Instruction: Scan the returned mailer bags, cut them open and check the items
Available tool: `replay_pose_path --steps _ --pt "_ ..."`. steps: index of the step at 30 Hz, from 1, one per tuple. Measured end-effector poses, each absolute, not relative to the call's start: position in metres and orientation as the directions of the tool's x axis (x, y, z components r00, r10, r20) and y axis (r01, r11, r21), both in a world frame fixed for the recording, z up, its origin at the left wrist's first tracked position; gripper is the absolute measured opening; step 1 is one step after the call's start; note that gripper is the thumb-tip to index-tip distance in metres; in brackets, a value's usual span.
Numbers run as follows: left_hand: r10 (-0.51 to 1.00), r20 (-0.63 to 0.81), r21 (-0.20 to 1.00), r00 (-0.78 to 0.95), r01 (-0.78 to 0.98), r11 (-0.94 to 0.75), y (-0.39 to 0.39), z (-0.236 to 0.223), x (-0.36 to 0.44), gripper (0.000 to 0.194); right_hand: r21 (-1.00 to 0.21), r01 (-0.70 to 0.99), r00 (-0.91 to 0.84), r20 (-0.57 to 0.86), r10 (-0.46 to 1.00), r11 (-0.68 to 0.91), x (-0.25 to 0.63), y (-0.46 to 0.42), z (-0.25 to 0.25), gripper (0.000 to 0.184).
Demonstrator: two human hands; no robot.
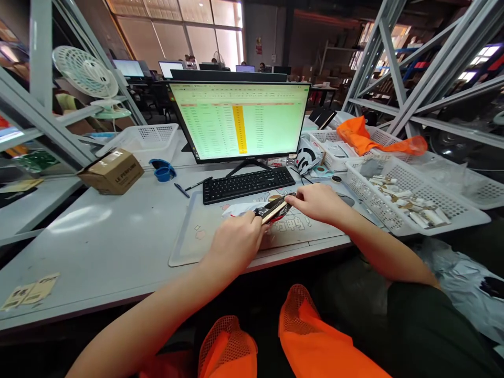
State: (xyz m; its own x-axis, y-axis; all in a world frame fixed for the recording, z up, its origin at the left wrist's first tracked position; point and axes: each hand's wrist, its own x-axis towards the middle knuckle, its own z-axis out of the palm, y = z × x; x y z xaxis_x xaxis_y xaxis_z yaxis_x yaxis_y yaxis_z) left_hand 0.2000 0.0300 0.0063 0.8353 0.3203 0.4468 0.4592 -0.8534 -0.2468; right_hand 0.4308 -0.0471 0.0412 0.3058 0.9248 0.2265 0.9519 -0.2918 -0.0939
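Nearest: orange garment (pixel 315 341), mesh-panelled, worn at the lap. Flat, dark item with a pale edge (pixel 275 209), one, held aslant above the printed desk mat (pixel 189 244); its exact kind cannot be told. Its near end is grasped by the left hand (pixel 236 239), fingers curled round it; its far end is pinched by the right hand (pixel 319 202) at thumb and fingertips. White wrapping (pixel 237 209) is seen just beyond the left hand. Black keyboard (pixel 248 185), set beyond the item. To its left are placed a blue pen (pixel 181 190), a blue lidded container (pixel 163 170) and a cardboard box (pixel 112 172). At right, a white basket (pixel 370 202), filled with small white and gold-coloured pieces (pixel 409 202). Behind it, an orange cloth (pixel 364 135) is draped over baskets. Farther back, a lit monitor (pixel 208 126), spreadsheet displayed.
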Motion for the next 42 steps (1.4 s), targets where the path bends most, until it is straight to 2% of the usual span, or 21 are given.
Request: replay_pose_path --steps 3,6,12,15,17,20,23,26,28,30,31,32,33,35,36,37,39,42 --pt "0.347 0.415 -0.255 0.841 0.473 -0.843 0.024 0.003 0.206 0.035 -0.147 0.960 0.270 0.250 0.930 -0.239 0.433 -0.043 0.037 0.041" --pt "0.364 0.402 -0.246 0.840 0.483 -0.841 0.023 0.000 0.207 0.036 -0.266 0.943 0.273 0.287 0.918 -0.198 0.439 -0.038 0.030 0.033" --pt "0.340 0.405 -0.183 0.849 0.440 -0.879 0.036 0.004 0.192 0.032 -0.439 0.892 0.305 0.411 0.859 -0.107 0.455 -0.031 0.014 0.034" --pt "0.304 0.412 -0.161 0.859 0.396 -0.904 0.044 0.007 0.181 0.033 -0.651 0.757 0.322 0.289 0.901 -0.062 0.461 -0.021 0.003 0.028" --pt "0.277 0.441 -0.138 0.854 0.370 -0.919 0.049 0.006 0.175 0.035 -0.749 0.661 0.268 0.170 0.948 -0.052 0.461 -0.011 -0.011 0.029" --pt "0.272 0.489 -0.083 0.829 0.355 -0.931 0.060 0.006 0.167 0.037 -0.794 0.607 0.186 0.103 0.977 -0.033 0.454 0.003 -0.041 0.035" --pt "0.325 0.484 0.015 0.813 0.364 -0.931 0.074 0.010 0.164 0.039 -0.806 0.592 0.181 0.109 0.977 -0.020 0.449 0.008 -0.064 0.035" --pt "0.411 0.448 0.137 0.794 0.393 -0.909 0.087 0.015 0.164 0.040 -0.780 0.625 0.236 0.174 0.956 -0.013 0.450 -0.003 -0.056 0.028" --pt "0.472 0.442 0.231 0.763 0.412 -0.882 0.091 0.017 0.166 0.039 -0.678 0.730 0.257 0.398 0.881 0.093 0.444 -0.017 -0.032 0.028" --pt "0.512 0.468 0.332 0.720 0.394 -0.857 0.091 0.015 0.168 0.032 -0.418 0.874 0.080 0.629 0.774 0.250 0.429 -0.028 -0.001 0.041" --pt "0.523 0.483 0.381 0.702 0.370 -0.847 0.090 0.013 0.170 0.028 -0.256 0.914 -0.076 0.653 0.754 0.314 0.417 -0.030 0.013 0.043" --pt "0.526 0.496 0.424 0.691 0.335 -0.841 0.089 0.009 0.172 0.028 -0.118 0.925 -0.227 0.591 0.775 0.361 0.404 -0.029 0.026 0.040" --pt "0.518 0.507 0.456 0.688 0.296 -0.839 0.088 0.005 0.173 0.031 -0.031 0.920 -0.335 0.459 0.823 0.391 0.392 -0.026 0.035 0.035" --pt "0.477 0.553 0.482 0.683 0.205 -0.852 0.092 -0.008 0.173 0.038 0.055 0.904 -0.427 0.189 0.884 0.424 0.373 -0.012 0.046 0.032" --pt "0.454 0.599 0.487 0.660 0.150 -0.861 0.097 -0.016 0.172 0.042 0.075 0.901 -0.433 0.114 0.894 0.426 0.368 -0.004 0.047 0.036" --pt "0.436 0.648 0.486 0.624 0.101 -0.868 0.103 -0.025 0.171 0.045 0.085 0.902 -0.431 0.084 0.899 0.424 0.367 0.004 0.047 0.041" --pt "0.416 0.713 0.469 0.564 0.058 -0.881 0.118 -0.043 0.170 0.051 0.085 0.906 -0.423 0.126 0.897 0.415 0.374 0.015 0.045 0.044" --pt "0.407 0.691 0.436 0.597 0.104 -0.894 0.135 -0.072 0.173 0.047 0.040 0.915 -0.400 0.226 0.888 0.402 0.393 0.020 0.042 0.037"
